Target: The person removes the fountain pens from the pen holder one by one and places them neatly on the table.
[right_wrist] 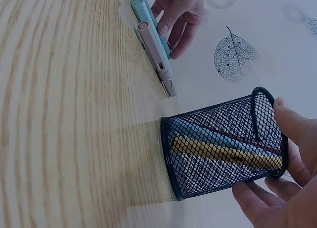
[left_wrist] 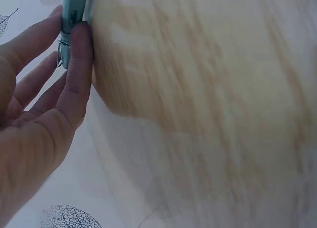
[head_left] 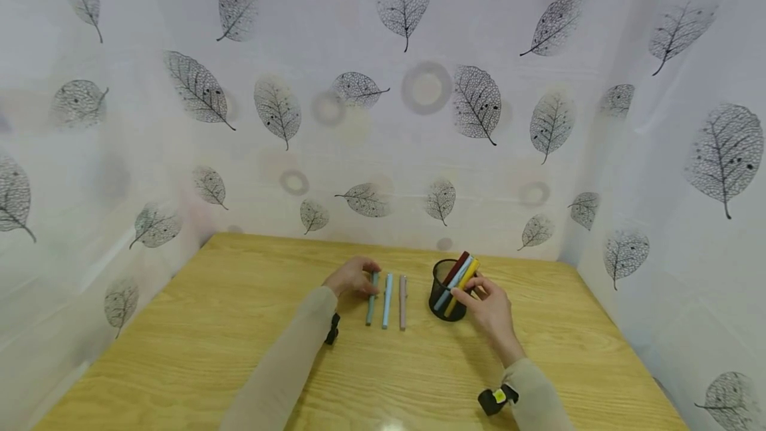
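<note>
Head view evenly lit, soft shadows on worktop [head_left: 239, 298], small glare spot at frame's bottom edge. Wrist views dimmer, bluish; left view soft, worktop grain blurred.

No text, label, brand, number or sign can be read on anything here.

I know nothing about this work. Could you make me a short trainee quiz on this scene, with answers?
1. How many pens lie on the table, outside the mesh cup? A) two B) three C) four
2. True or false: the yellow pen leans inside the mesh cup.
3. Which pen does the left hand have between its fingers?

Key:
1. B, three.
2. True.
3. The green pen.
</note>
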`<state>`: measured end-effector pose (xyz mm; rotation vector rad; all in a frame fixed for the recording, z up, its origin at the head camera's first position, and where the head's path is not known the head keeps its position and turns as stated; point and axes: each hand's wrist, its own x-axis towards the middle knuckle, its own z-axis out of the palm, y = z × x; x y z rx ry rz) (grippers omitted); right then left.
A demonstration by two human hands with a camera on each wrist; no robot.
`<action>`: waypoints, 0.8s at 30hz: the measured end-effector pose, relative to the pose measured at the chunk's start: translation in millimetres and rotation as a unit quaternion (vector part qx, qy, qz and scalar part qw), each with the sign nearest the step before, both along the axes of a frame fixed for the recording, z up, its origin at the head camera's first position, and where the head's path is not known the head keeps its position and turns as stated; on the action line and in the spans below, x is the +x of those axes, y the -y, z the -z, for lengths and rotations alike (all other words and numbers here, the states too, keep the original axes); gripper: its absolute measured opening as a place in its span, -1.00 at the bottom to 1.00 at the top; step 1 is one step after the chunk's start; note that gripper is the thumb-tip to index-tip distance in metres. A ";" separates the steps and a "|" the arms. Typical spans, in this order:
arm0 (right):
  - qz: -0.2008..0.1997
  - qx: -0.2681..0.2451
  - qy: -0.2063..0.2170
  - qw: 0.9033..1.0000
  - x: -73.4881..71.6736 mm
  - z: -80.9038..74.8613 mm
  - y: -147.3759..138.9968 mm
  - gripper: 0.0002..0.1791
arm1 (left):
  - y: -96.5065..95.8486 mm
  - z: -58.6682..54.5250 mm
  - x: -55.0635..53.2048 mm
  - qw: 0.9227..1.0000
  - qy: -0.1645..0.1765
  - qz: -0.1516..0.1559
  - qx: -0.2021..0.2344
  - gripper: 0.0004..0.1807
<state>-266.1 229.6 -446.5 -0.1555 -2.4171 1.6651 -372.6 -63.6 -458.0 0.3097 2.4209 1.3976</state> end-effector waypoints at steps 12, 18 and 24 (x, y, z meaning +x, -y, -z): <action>0.001 0.001 0.006 1.000 -0.2 1.3 -1.2 -0.58 | 1.7 3.8 2.2 1.000 -0.017 -0.001 0.003 -0.43; 0.004 0.005 0.009 1.000 0.8 -0.5 -0.4 -0.56 | 1.8 2.9 2.0 1.000 -0.001 -0.001 0.004 -0.43; 0.004 -0.002 0.006 1.000 0.3 -2.7 0.4 -0.59 | 1.8 1.3 2.6 1.000 0.008 -0.002 0.016 -0.43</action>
